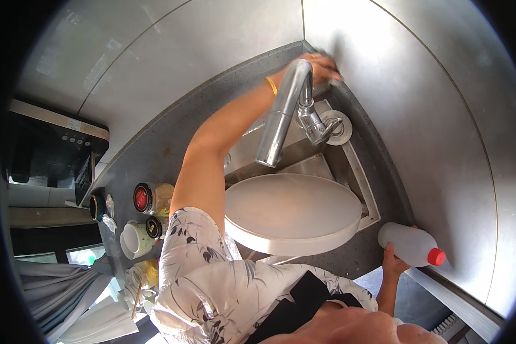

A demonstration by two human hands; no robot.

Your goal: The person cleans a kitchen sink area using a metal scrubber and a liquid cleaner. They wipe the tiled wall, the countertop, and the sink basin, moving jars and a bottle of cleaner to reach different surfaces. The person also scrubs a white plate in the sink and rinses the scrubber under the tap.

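Observation:
My left hand [320,69], slightly blurred, reaches behind the chrome faucet [277,124] into the counter's back corner. Its fingers are bent over a greyish cloth or scrubbing pad [323,89], mostly hidden beneath them. At the right, my right hand [393,260] grips a whitish plastic bottle [406,243] with a red cap, tilted over the counter's edge by the wall. A large round white lid or shallow basin [292,208] lies across the stainless steel sink [361,172], covering much of it. Beside the faucet's lever is a round metal sink strainer or drain cover [344,129].
Jars with dark lids [142,198], a patterned white cup [133,241] and a jar with yellow contents [146,271] stand left of my left arm. A black appliance [47,146] is farther left. Grey walls [425,107] meet behind the faucet.

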